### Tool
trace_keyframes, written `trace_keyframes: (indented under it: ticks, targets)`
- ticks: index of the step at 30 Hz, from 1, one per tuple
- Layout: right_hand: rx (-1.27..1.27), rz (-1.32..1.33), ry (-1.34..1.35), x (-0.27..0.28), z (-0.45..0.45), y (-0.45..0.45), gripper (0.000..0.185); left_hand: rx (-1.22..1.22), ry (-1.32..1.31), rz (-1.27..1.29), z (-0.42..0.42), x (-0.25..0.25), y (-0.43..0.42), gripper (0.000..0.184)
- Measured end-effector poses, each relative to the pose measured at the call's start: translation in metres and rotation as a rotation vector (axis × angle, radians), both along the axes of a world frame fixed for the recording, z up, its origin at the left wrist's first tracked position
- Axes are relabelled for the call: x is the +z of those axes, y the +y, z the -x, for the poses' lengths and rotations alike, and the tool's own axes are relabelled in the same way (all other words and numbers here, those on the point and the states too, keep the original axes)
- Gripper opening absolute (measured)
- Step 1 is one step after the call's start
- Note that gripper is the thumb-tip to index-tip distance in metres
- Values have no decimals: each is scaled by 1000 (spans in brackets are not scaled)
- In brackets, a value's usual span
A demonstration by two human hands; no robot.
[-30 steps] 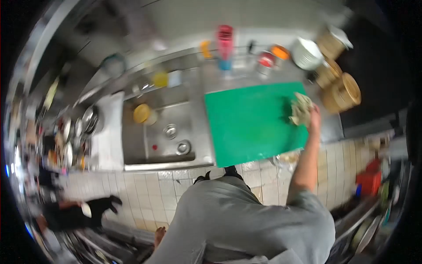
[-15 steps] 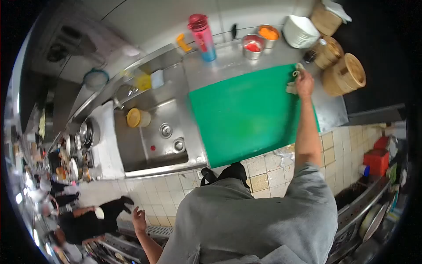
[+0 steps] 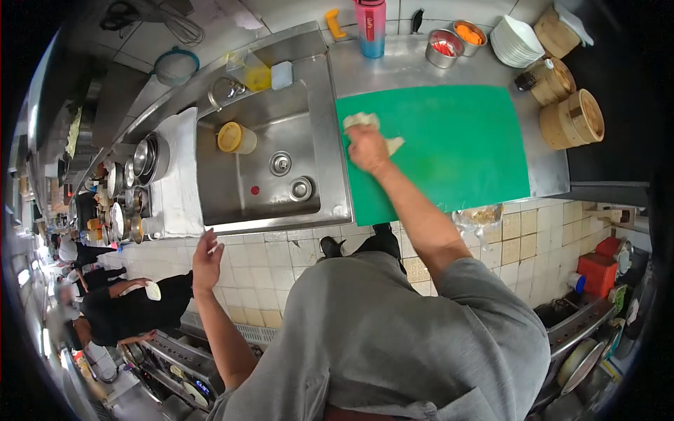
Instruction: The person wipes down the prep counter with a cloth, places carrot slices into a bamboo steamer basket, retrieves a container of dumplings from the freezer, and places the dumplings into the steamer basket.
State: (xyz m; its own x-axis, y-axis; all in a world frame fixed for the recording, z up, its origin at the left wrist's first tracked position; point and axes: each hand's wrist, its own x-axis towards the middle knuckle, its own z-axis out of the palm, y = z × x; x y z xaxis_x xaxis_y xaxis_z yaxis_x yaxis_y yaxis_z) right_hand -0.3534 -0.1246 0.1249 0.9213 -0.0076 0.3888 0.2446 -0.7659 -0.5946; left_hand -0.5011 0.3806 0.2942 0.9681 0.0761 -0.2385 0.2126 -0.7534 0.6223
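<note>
A pale cloth (image 3: 362, 121) is under my right hand (image 3: 368, 146), at the left part of a large green cutting board (image 3: 449, 147). My fingers are closed over the cloth, and one end of it pokes out to the right of the hand. My left hand (image 3: 207, 261) hangs in the air below the sink's front left corner, apart from everything. Its fingers are loosely bent and apart, with nothing in them.
Left of the board is a steel sink (image 3: 263, 116) with a yellow-lidded tub (image 3: 236, 138). Behind the board stand a pink-blue bottle (image 3: 371, 31), metal containers (image 3: 444, 49) and stacked white dishes (image 3: 517, 42). Bamboo steamers (image 3: 572, 121) stand right. A person (image 3: 133, 312) in black is at lower left.
My right hand has swept the cloth from the board's right edge to its left side. My left hand has risen in view. The camera view has shifted too.
</note>
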Motion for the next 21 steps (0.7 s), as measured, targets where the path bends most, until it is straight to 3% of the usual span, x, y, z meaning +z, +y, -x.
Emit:
trace_keyframes:
  ticks: [2, 3, 5, 6, 8, 10, 12, 14, 15, 17, 18, 20, 21]
  targets:
    - [72, -49, 83, 4, 27, 32, 30, 3, -37, 166, -10, 11, -7, 50]
    - [62, -40, 82, 6, 43, 39, 30, -7, -46, 164, -6, -3, 10, 49]
    - [305, -31, 329, 21, 66, 54, 29, -17, -14, 101, 17, -43, 63, 48]
    - [297, -21, 320, 37, 65, 53, 29, -17, 12, 29, 29, -62, 90, 47]
    - [90, -476, 459, 68, 57, 34, 31, -31, 24, -1, 70, -89, 137, 43]
    - [-30, -463, 271, 74, 16, 1, 34, 33, 56, 52, 112, -121, 196, 42]
    - [-150, -330, 399, 72, -36, -27, 35, 97, 105, 97, 135, -134, 220, 41]
    - [-17, 200, -64, 1, -93, -55, 34, 399, 223, 86, 164, -142, 227, 38]
    - [-10, 191, -48, -1, -83, -42, 34, 463, 304, 123, 186, -168, 253, 39]
    - [-294, 324, 76, 14, -58, -7, 31, 149, 424, 61, 250, -262, 357, 39]
    - [-306, 318, 89, 7, -44, 4, 31, -8, 460, 40, 264, -276, 372, 40]
    - [-161, 389, 35, -8, -4, 14, 27, 585, 630, 351, 288, -226, 316, 40]
    - [-131, 353, 22, -4, 31, 24, 26, 707, 632, 438, 301, -213, 296, 41]
